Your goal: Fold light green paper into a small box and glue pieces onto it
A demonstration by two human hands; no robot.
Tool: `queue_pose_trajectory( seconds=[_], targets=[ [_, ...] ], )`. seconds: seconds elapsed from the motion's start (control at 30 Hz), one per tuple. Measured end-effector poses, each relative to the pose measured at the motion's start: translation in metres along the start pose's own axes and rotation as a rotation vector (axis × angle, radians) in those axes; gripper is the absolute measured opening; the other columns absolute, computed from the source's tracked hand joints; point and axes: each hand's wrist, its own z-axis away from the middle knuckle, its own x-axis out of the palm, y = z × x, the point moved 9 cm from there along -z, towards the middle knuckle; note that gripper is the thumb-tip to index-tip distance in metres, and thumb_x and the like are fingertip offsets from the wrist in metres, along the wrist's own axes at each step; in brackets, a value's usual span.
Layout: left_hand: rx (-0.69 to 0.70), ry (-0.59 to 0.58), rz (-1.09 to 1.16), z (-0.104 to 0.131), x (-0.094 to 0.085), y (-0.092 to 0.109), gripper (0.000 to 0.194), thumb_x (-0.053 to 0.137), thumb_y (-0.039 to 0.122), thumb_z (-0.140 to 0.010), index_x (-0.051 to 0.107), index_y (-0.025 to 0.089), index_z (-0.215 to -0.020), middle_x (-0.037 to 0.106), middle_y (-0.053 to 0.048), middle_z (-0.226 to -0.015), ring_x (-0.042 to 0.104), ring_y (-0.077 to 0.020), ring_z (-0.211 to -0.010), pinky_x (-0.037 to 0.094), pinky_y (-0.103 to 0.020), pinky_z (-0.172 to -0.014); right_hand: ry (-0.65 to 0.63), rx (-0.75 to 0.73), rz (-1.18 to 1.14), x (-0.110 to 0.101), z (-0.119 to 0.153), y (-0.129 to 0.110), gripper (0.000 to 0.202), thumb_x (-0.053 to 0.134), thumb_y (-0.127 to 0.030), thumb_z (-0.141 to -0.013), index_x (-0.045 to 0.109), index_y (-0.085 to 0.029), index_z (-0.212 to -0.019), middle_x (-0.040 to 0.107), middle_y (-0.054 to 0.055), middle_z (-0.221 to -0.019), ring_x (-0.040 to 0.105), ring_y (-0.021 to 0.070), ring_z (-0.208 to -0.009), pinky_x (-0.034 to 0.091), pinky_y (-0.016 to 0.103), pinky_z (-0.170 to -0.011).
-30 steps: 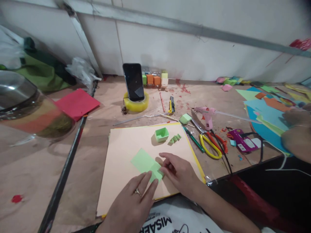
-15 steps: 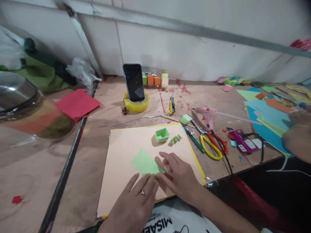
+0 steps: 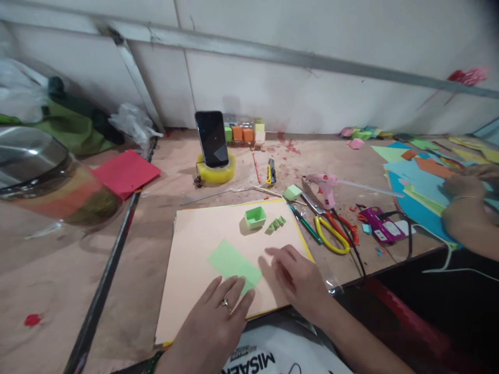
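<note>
A light green rectangle of paper (image 3: 230, 259) lies flat on a stack of peach sheets (image 3: 189, 291). My left hand (image 3: 214, 319), with a ring on one finger, rests its spread fingers on the paper's near edge. To the right of the paper, my right hand (image 3: 298, 278) is raised a little off the sheets; its fingers are loosely bent and hold nothing visible. Beyond the hands sits a small open green paper box (image 3: 255, 218), and beside it a zigzag-folded green strip (image 3: 276, 224).
Right of the stack lie scissors (image 3: 331, 236), a green pen (image 3: 307, 226), a pink glue gun (image 3: 325, 187) and a purple device (image 3: 382, 223). Behind stands a phone (image 3: 212, 137) in a tape roll (image 3: 216, 174). A glass jar (image 3: 58, 182) is at left. Another person's hand (image 3: 468, 202) reaches over coloured papers.
My right hand has let go of the green paper and moved right. The paper's near right corner now lies flat and uncovered. My left hand stays on the paper.
</note>
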Motion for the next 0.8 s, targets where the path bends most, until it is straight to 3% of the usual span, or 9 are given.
queue_pose_trajectory(
  seconds=[0.1, 0.2, 0.33, 0.47, 0.53, 0.6, 0.7, 0.8],
  targets=[
    [-0.014, 0.008, 0.001, 0.001, -0.001, -0.001, 0.027, 0.044, 0.017, -0.091, 0.061, 0.019, -0.111, 0.07, -0.008, -0.111, 0.061, -0.0222, -0.105, 0.046, -0.039, -0.094, -0.033, -0.203, 0.085, 0.007, 0.006, -0.026, 0.024, 0.047, -0.012, -0.085, 0.067, -0.025, -0.091, 0.056, 0.002, -0.071, 0.052, 0.0143, -0.06, 0.043, 0.023, -0.053],
    [-0.011, -0.045, -0.02, 0.003, 0.001, -0.004, 0.027, 0.047, 0.018, -0.091, 0.061, 0.02, -0.114, 0.068, -0.008, -0.116, 0.061, -0.0217, -0.108, 0.045, -0.038, -0.096, -0.065, -0.222, 0.123, 0.006, 0.011, -0.027, 0.026, 0.047, -0.01, -0.084, 0.068, -0.025, -0.085, 0.058, 0.002, -0.07, 0.053, 0.0157, -0.063, 0.042, 0.024, -0.054],
    [0.089, -0.114, 0.0, -0.001, -0.003, -0.007, 0.028, 0.048, 0.024, -0.091, 0.062, 0.025, -0.115, 0.069, -0.005, -0.118, 0.062, -0.0201, -0.107, 0.048, -0.033, -0.093, -0.082, -0.114, -0.036, -0.015, 0.016, 0.009, 0.029, 0.041, -0.008, -0.085, 0.066, -0.022, -0.083, 0.061, 0.003, -0.078, 0.057, 0.0136, -0.065, 0.046, 0.023, -0.056],
    [0.157, -0.152, 0.048, -0.012, -0.014, -0.008, 0.025, 0.052, 0.021, -0.086, 0.065, 0.027, -0.107, 0.071, -0.003, -0.113, 0.064, -0.0201, -0.103, 0.051, -0.032, -0.09, 0.247, 0.095, 0.134, -0.062, 0.015, 0.069, 0.025, 0.043, -0.014, -0.089, 0.064, -0.02, -0.101, 0.064, 0.009, -0.09, 0.063, 0.0204, -0.084, 0.052, 0.032, -0.071],
    [0.099, -0.148, 0.117, -0.018, -0.015, -0.012, 0.019, 0.051, 0.017, -0.086, 0.066, 0.027, -0.092, 0.071, -0.002, -0.107, 0.066, -0.0186, -0.097, 0.054, -0.028, -0.084, 0.247, 0.203, 0.282, -0.065, 0.009, 0.093, 0.021, 0.048, -0.018, -0.09, 0.062, -0.021, -0.105, 0.065, 0.01, -0.096, 0.063, 0.0248, -0.091, 0.053, 0.036, -0.072],
    [-0.037, -0.114, 0.141, -0.022, -0.011, -0.022, 0.02, 0.048, 0.015, -0.087, 0.064, 0.025, -0.084, 0.07, -0.004, -0.103, 0.067, -0.0173, -0.089, 0.056, -0.024, -0.074, 0.175, 0.274, 0.392, -0.058, 0.001, 0.107, 0.011, 0.055, -0.021, -0.088, 0.064, -0.022, -0.094, 0.066, 0.01, -0.093, 0.064, 0.0261, -0.086, 0.052, 0.035, -0.065],
    [-0.253, 0.005, 0.055, -0.023, -0.005, -0.037, 0.024, 0.047, 0.024, -0.089, 0.058, 0.018, -0.109, 0.065, -0.01, -0.103, 0.066, -0.022, -0.089, 0.058, -0.031, -0.071, 0.111, 0.325, 0.463, -0.05, -0.008, 0.113, 0.008, 0.059, -0.02, -0.085, 0.063, -0.021, -0.078, 0.066, 0.01, -0.086, 0.063, 0.0245, -0.076, 0.048, 0.032, -0.059],
    [-0.38, -0.039, 0.037, -0.021, 0.009, -0.044, 0.027, 0.053, 0.025, -0.085, 0.055, 0.015, -0.11, 0.061, -0.01, -0.101, 0.064, -0.0256, -0.092, 0.057, -0.039, -0.078, 0.141, 0.364, 0.48, -0.056, -0.004, 0.114, 0.009, 0.057, -0.018, -0.084, 0.062, -0.021, -0.077, 0.065, 0.011, -0.086, 0.063, 0.0252, -0.077, 0.045, 0.032, -0.059]
  ],
)
